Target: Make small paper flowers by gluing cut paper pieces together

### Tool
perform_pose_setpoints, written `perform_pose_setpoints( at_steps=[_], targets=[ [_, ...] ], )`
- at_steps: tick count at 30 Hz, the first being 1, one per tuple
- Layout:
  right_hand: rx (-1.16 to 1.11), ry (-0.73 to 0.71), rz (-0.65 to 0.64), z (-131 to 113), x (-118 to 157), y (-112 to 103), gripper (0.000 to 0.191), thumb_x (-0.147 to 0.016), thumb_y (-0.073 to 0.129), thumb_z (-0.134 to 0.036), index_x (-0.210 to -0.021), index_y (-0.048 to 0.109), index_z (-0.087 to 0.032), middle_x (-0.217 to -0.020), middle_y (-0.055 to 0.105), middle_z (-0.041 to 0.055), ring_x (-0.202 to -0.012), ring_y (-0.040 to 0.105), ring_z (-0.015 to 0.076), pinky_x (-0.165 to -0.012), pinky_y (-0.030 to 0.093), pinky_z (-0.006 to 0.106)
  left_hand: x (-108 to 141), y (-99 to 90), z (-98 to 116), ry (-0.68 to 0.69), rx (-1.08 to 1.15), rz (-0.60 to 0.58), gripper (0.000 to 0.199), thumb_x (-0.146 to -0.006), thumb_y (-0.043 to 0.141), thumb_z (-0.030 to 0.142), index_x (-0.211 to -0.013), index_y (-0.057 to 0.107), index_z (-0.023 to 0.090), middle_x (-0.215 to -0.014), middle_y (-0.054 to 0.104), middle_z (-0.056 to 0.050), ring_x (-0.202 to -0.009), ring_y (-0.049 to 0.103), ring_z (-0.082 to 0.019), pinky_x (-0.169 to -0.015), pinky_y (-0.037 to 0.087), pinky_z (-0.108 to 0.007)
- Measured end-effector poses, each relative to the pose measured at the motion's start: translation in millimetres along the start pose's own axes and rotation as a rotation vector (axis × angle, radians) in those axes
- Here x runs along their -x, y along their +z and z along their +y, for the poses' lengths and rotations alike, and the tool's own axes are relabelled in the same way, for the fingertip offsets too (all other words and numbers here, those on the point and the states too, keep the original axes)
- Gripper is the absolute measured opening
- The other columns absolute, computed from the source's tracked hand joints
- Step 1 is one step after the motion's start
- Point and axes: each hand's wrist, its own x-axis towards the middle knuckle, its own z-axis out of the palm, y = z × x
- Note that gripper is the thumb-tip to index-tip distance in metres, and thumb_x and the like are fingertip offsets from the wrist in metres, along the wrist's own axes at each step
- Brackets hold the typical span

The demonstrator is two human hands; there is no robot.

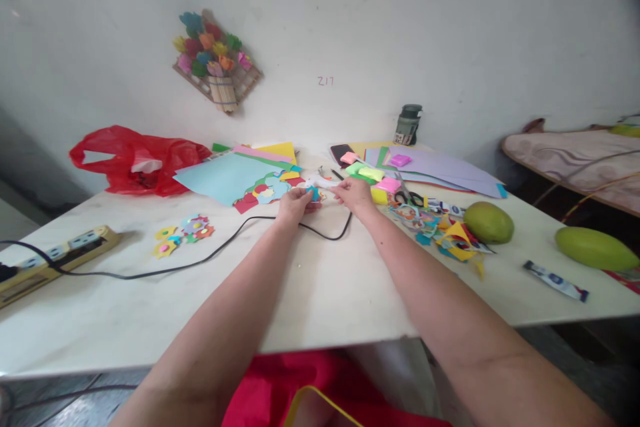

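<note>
My left hand (296,205) is closed, its fingertips pinching a small blue paper cutout (313,194) over the middle of the table. Just to the right, my right hand (356,193) pinches a slim white piece (326,183) that points toward the cutout; its exact kind is too blurred to tell. A black cord (240,230) passes beneath my left wrist and curves up toward my right hand. Beyond my left hand lie paper cutouts (265,190) in red, light blue and yellow. Several small paper flowers (193,230) rest farther left.
A power strip (65,253) lies left, near a red plastic bag (140,157). Coloured paper sheets (220,177), clay packs (387,185), scissors (410,198), paper scraps (453,238), a green fruit (489,222), a glue tube (555,280) and a bottle (408,125) are also on the table.
</note>
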Motion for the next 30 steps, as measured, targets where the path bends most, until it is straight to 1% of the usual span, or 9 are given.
perform_pose_setpoints(
  at_steps=[2,4,8,11,15,18,25,27,30],
  targets=[
    [-0.013,0.0,-0.013,1.2,-0.8,2.8,0.01,-0.069,0.064,-0.026,-0.071,0.064,-0.016,-0.062,0.067,0.0008,-0.051,0.06,0.0112,-0.05,0.045,0.02,0.0,0.0,-0.4,0.001,0.004,0.002,0.026,-0.065,0.071,0.033,-0.069,0.055,0.013,-0.069,0.067,-0.004,-0.057,0.064,-0.014,-0.055,0.05,-0.023],
    [-0.029,-0.004,-0.035,-0.5,-0.1,3.0,0.008,-0.074,0.058,-0.021,-0.074,0.064,-0.016,-0.065,0.068,0.0009,-0.051,0.06,0.0103,-0.05,0.045,0.02,-0.3,0.3,-0.5,0.0,0.006,0.006,0.025,-0.066,0.07,0.032,-0.069,0.054,0.014,-0.068,0.067,-0.004,-0.056,0.064,-0.013,-0.055,0.05,-0.022],
    [0.019,-0.002,-0.036,-9.7,5.3,-5.2,0.031,-0.083,0.046,-0.036,-0.065,0.061,-0.016,-0.057,0.065,0.0024,-0.043,0.056,0.0105,-0.046,0.042,0.021,-0.4,0.9,0.4,-0.006,-0.002,0.015,0.023,-0.068,0.069,0.031,-0.07,0.054,0.013,-0.067,0.066,-0.004,-0.056,0.064,-0.013,-0.056,0.05,-0.022],
    [0.086,0.002,-0.009,-11.6,6.7,-8.6,0.039,-0.081,0.049,-0.047,-0.058,0.059,-0.017,-0.052,0.063,0.0022,-0.043,0.055,0.0109,-0.047,0.042,0.022,0.4,0.9,1.2,-0.002,-0.005,0.016,0.024,-0.067,0.069,0.032,-0.07,0.054,0.013,-0.068,0.067,-0.004,-0.057,0.064,-0.013,-0.056,0.05,-0.022],
    [0.106,-0.036,0.016,-3.4,1.9,-1.2,0.018,-0.068,0.066,-0.036,-0.066,0.064,-0.018,-0.059,0.066,0.0001,-0.054,0.06,0.0126,-0.053,0.044,0.022,0.6,0.5,0.8,0.002,0.0,0.012,0.025,-0.067,0.07,0.032,-0.069,0.054,0.014,-0.068,0.067,-0.005,-0.057,0.064,-0.013,-0.056,0.05,-0.022],
    [0.08,-0.07,-0.013,-0.5,0.3,2.8,0.008,-0.071,0.063,-0.027,-0.072,0.066,-0.019,-0.065,0.068,-0.0001,-0.055,0.06,0.0115,-0.055,0.044,0.021,-0.2,0.4,0.0,0.002,-0.008,0.014,0.026,-0.067,0.07,0.034,-0.069,0.054,0.014,-0.068,0.067,-0.005,-0.057,0.064,-0.013,-0.054,0.05,-0.021],
    [0.188,-0.013,0.023,-14.0,8.9,-10.3,0.042,-0.077,0.051,-0.053,-0.057,0.062,-0.018,-0.055,0.064,0.0024,-0.052,0.058,0.013,-0.052,0.042,0.022,0.2,0.6,0.8,0.004,-0.008,0.014,0.027,-0.066,0.07,0.035,-0.071,0.056,0.013,-0.07,0.068,-0.006,-0.058,0.064,-0.013,-0.056,0.051,-0.022],
    [0.202,-0.002,0.039,-13.1,8.0,-9.5,0.036,-0.073,0.057,-0.051,-0.06,0.064,-0.018,-0.058,0.065,0.0025,-0.057,0.06,0.0145,-0.053,0.042,0.023,0.9,0.6,1.2,0.008,-0.001,0.009,0.027,-0.066,0.071,0.034,-0.071,0.055,0.013,-0.069,0.067,-0.005,-0.057,0.064,-0.013,-0.055,0.051,-0.022],
    [0.187,-0.038,0.027,-8.0,4.5,-3.9,0.016,-0.068,0.066,-0.036,-0.072,0.068,-0.02,-0.066,0.068,0.0014,-0.063,0.061,0.0148,-0.056,0.043,0.023,1.9,0.8,1.8,0.012,0.006,0.008,0.027,-0.066,0.071,0.034,-0.07,0.055,0.013,-0.069,0.067,-0.005,-0.057,0.064,-0.013,-0.055,0.05,-0.021]
  ],
)
